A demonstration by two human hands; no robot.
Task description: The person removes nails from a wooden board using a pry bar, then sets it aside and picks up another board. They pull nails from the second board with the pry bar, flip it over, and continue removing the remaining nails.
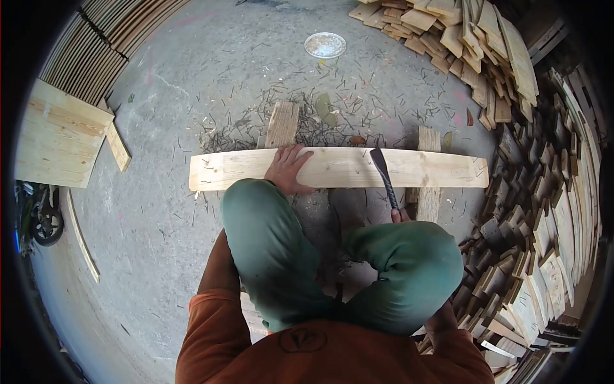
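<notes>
A long pale wooden board [332, 168] lies crosswise in front of my knees, resting on two short wooden blocks, one to the left [283, 123] and one to the right [428, 138]. My left hand [289, 169] lies flat on the board left of its middle, thumb spread away from the fingers. Partly hidden behind my right knee, my right hand [400, 216] is closed round the ribbed handle of a dark pry bar [385, 176]. The bar's flattened end overlaps the board's far edge in this view.
Loose nails [224, 137] litter the concrete floor beyond the board. A round whitish dish [325, 45] sits farther off. Piles of boards stand at the back right [448, 32] and along the right side [537, 256]. Stacked wood [89, 45] and a plywood sheet [61, 134] are at left.
</notes>
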